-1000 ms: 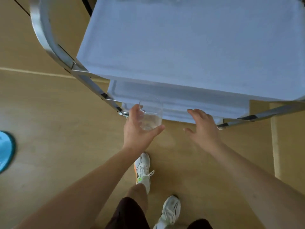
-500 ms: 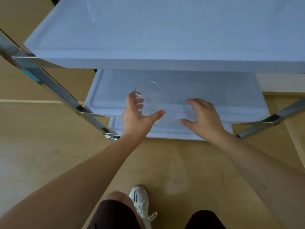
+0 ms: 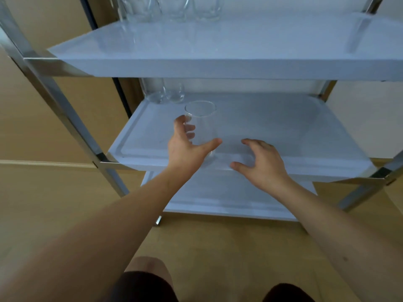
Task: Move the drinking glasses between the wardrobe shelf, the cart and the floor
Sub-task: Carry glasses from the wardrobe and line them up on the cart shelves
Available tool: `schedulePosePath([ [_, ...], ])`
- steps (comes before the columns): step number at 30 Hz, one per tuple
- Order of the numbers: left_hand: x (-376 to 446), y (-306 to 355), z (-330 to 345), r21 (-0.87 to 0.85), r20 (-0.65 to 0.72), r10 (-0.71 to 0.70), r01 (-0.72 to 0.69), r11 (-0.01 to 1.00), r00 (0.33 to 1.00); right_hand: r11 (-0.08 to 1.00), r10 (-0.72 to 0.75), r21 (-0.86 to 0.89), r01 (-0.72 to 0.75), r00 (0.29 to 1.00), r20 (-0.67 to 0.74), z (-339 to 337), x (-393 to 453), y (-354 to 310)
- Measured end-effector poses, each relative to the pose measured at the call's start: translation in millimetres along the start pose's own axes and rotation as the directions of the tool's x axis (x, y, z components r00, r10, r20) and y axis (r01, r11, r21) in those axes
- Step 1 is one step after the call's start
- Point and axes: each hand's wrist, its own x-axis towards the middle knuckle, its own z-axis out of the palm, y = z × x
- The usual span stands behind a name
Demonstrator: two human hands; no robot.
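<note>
While I look down from the head camera, my left hand point(image 3: 185, 147) is wrapped around a clear drinking glass point(image 3: 201, 127), fingers curled behind it and thumb pressed across its front. The glass stands upright at the front left of the cart's middle shelf point(image 3: 283, 136), a pale blue tray with a raised rim; I cannot tell whether its base is touching the tray or just above it. My right hand point(image 3: 261, 162) hovers just beside it, over the shelf's front edge, fingers spread and loosely bent, holding nothing. At the back left of the same shelf stand two more clear glasses point(image 3: 165, 92), well apart from the one I hold. On the top shelf point(image 3: 218, 46), a blurred row of glasses point(image 3: 172, 7) sits along the far edge. A bottom shelf point(image 3: 229, 197) shows beneath my wrists. Shiny metal legs point(image 3: 65, 110) frame the cart, which stands on a light wooden floor point(image 3: 218, 247). My knees in dark shorts point(image 3: 144, 286) appear at the bottom.
</note>
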Motion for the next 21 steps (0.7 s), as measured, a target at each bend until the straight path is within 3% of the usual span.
schedulePosePath([
  [10,49,-15,25,0.021,0.001,0.025,-0.025,0.999,1.000,0.998,-0.022,0.062,0.024,0.999,-0.030,9,22,-11],
  [13,53,-20,17,0.176,0.092,0.053,-0.068,0.982,0.994,0.996,-0.035,0.077,0.037,0.999,-0.036,14,30,-16],
  [18,62,-55,-37,0.609,0.308,0.032,-0.223,0.762,0.951,0.983,-0.033,0.176,0.043,0.998,-0.060,27,46,-36],
  [21,67,-71,-47,0.711,0.324,0.007,-0.248,0.657,0.946,0.956,-0.002,0.292,0.014,0.999,-0.041,37,59,-53],
])
